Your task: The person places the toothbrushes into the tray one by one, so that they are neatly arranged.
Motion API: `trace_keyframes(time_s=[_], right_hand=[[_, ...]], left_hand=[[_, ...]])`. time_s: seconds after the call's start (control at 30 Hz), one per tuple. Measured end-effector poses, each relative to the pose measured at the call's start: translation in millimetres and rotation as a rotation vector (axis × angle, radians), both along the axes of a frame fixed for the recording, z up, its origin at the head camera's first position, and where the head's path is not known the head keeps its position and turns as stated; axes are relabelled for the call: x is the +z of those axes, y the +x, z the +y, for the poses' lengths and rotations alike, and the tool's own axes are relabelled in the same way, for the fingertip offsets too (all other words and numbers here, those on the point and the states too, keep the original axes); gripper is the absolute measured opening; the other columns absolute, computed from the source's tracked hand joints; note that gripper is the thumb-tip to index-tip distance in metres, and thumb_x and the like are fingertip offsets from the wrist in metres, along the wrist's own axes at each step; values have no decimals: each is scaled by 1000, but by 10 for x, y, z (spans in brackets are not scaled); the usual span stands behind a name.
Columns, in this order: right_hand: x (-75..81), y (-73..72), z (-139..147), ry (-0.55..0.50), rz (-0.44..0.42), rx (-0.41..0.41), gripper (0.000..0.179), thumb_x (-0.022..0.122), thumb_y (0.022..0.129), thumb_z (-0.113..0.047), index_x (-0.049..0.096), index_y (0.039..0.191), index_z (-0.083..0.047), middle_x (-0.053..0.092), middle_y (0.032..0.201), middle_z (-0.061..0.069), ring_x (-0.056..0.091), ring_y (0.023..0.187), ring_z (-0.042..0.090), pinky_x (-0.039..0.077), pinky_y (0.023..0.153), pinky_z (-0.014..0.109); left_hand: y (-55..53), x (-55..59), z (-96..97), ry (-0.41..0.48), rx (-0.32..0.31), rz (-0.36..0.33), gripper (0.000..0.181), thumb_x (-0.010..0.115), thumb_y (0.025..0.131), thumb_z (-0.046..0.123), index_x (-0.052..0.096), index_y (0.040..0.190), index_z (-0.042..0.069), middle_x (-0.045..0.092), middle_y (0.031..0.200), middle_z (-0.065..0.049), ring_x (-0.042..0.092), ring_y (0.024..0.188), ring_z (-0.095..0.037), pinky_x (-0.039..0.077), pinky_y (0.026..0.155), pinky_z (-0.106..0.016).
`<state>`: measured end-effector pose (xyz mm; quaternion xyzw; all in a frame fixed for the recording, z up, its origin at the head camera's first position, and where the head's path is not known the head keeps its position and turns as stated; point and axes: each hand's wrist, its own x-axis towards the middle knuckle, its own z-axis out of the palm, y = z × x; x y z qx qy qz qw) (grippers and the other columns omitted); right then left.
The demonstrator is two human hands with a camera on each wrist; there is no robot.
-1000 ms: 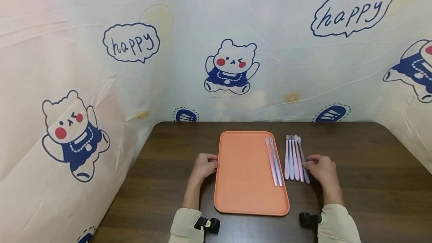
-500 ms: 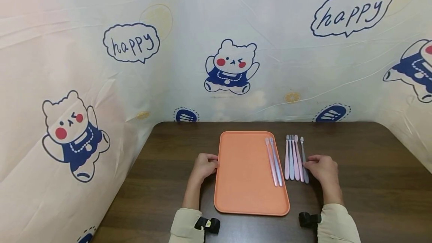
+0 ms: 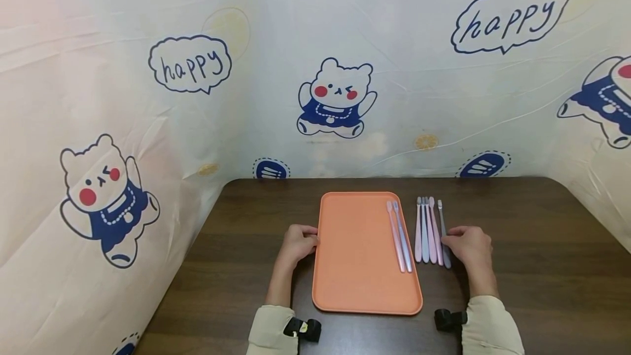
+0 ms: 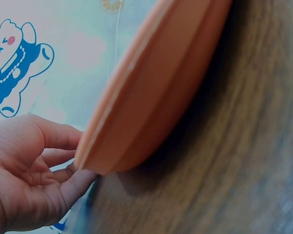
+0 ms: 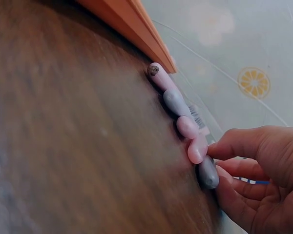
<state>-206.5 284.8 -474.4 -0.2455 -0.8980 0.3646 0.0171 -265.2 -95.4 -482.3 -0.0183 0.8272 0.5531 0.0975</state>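
Note:
An orange tray (image 3: 352,256) lies on the table, with a pink toothbrush (image 3: 398,245) and a blue toothbrush (image 3: 404,242) side by side along its right edge. My left hand (image 3: 297,242) pinches the tray's left rim, fingers above and thumb low in the left wrist view. Right of the tray several pink and blue toothbrushes (image 3: 426,240) stand in a tight row, heads pointing away. At the row's right end my right hand (image 3: 470,246) pinches a grey toothbrush (image 5: 208,174) between thumb and fingers. Its head stands slightly apart from the pink one beside it.
The dark wooden table (image 3: 236,300) ends at a rounded far edge. Behind it hangs a pale curtain (image 3: 266,97) printed with bears and "happy" bubbles. A black wrist camera (image 3: 308,330) sits on the left sleeve, another black camera (image 3: 446,319) on the right.
The head of the grey toothbrush has swung slightly right, away from the pink one, so the toothbrush lies straighter. The left hand and the tray have stayed in place.

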Motion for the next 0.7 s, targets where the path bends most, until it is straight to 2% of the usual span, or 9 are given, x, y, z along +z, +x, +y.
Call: trace_keyframes(time_s=[0.13, 0.4, 0.53, 0.63, 0.7], right_hand=[[8, -10, -3, 13, -7, 10, 42, 69, 89, -26, 71, 116, 5, 68, 120, 30, 56, 107, 45, 49, 82, 51], [35, 0, 19, 36, 1, 62, 41, 70, 88, -28, 72, 112, 6, 71, 113, 28, 58, 105, 46, 47, 85, 54], [58, 19, 50, 28, -2, 113, 40, 70, 88, -26, 72, 110, 8, 72, 109, 28, 62, 97, 40, 51, 74, 41], [75, 31, 66, 9, -17, 138, 38, 69, 88, -22, 71, 110, 9, 71, 108, 28, 63, 91, 34, 48, 65, 30], [82, 37, 73, -7, -29, 149, 38, 70, 88, -21, 71, 110, 10, 71, 108, 28, 62, 88, 32, 48, 63, 28]], left_hand=[[0, -1, -5, 2, -2, -3, 29, 59, 89, -3, 70, 116, -10, 73, 109, -24, 71, 89, -19, 64, 78, -36], [-7, -4, -6, 1, -2, -3, 28, 60, 89, -2, 71, 115, -9, 73, 107, -23, 71, 88, -19, 64, 77, -37], [-9, -5, -6, 2, -1, -4, 28, 60, 89, -2, 71, 115, -9, 73, 107, -22, 70, 87, -18, 64, 77, -36], [-13, -18, -9, 4, -4, -5, 28, 60, 89, -2, 71, 114, -9, 72, 107, -22, 70, 87, -18, 64, 77, -37], [-14, -24, -12, 6, -4, -10, 28, 60, 90, -2, 71, 114, -8, 72, 108, -22, 70, 88, -18, 64, 78, -37]])
